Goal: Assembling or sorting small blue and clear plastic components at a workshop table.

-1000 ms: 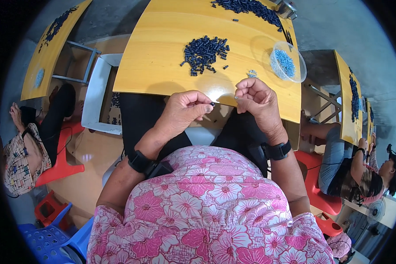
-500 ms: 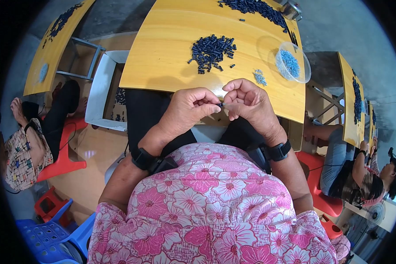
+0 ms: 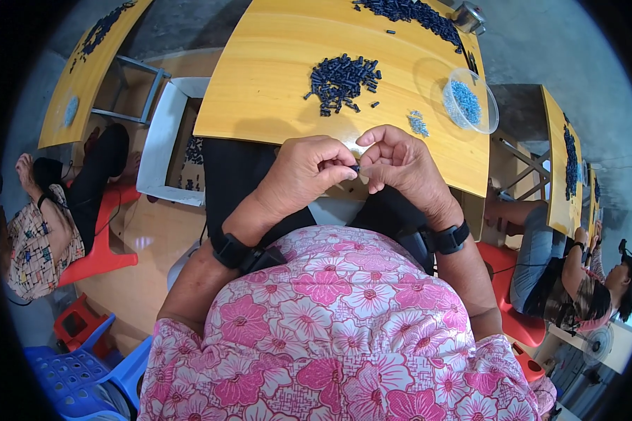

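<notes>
Just past the table's near edge, over my lap, my left hand pinches a small black cylindrical piece between thumb and fingertips. My right hand meets it from the other side, thumb and index finger pressed together at the piece's end. What the right fingertips hold, if anything, is too small to make out. Beyond the hands lies a pile of similar black pieces. To its right sits a little heap of pale blue bits, beside a clear round tub with many more.
More black pieces and a metal cup lie at the table's far end. An open white box stands at left. People sit on red chairs to either side; a blue chair is at lower left.
Both hands shift very slightly rightward in view, still together around the small black piece. The view itself has moved a little; the piles look the same.
</notes>
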The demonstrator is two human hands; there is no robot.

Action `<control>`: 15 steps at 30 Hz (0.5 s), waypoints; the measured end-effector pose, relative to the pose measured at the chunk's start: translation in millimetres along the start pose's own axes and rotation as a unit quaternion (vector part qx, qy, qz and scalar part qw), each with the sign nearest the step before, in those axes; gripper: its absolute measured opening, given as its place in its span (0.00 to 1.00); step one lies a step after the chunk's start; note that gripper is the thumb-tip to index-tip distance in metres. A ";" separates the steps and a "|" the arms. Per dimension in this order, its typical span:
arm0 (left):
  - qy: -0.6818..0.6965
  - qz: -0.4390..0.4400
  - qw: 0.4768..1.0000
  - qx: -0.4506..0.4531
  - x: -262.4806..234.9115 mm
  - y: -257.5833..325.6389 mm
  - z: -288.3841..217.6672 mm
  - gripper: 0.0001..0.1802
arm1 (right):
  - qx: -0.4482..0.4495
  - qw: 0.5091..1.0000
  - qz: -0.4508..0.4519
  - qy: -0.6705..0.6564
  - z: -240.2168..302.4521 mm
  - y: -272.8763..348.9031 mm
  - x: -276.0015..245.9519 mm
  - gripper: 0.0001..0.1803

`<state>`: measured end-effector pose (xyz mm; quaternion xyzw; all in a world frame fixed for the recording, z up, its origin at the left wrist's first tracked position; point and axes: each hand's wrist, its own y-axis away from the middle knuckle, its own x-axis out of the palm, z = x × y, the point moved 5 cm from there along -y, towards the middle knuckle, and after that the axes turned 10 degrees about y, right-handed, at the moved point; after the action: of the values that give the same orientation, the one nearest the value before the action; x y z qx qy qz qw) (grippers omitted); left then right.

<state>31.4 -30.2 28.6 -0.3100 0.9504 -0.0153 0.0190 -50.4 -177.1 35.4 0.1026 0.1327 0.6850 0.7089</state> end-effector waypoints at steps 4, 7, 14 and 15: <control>-0.033 0.004 0.999 0.040 -0.3 -0.1 -0.4 0.05 | 0.015 1.000 0.011 0.007 -0.9 -0.5 -0.1 0.20; -0.032 0.011 0.999 0.030 -0.6 0.7 -0.5 0.05 | 0.016 1.000 0.012 0.006 -2.1 -0.8 1.4 0.19; 0.023 -0.007 0.999 -0.026 -3.0 2.5 13.0 0.04 | -0.015 0.999 -0.047 0.004 -3.8 3.8 1.1 0.14; 0.018 -0.009 0.999 -0.028 -3.4 2.7 15.3 0.05 | -0.015 0.999 -0.046 0.004 -2.7 4.8 2.5 0.14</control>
<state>33.3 -26.3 13.3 -0.3185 0.9479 0.0054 -0.0073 -55.8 -174.5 34.3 0.0832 0.1295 0.6539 0.7408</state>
